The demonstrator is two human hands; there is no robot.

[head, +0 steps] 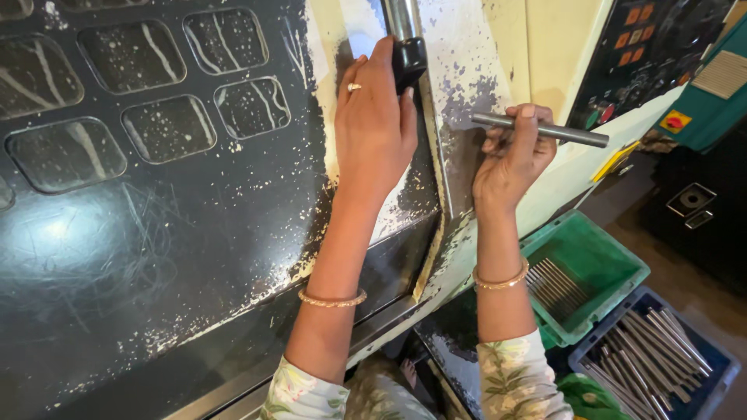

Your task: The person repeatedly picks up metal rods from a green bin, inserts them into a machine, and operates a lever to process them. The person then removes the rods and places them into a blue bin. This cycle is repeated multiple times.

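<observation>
A yellow square label (675,121) with a red round centre sits on the teal housing at upper right; a yellow strip label (612,161) lies below it on the white panel edge

Grey metal rod (545,130), near-level, beside black door handle (408,62), upright.

Smooth matt metal rod (545,130); scratched, paint-chipped glossy door (156,233).
</observation>
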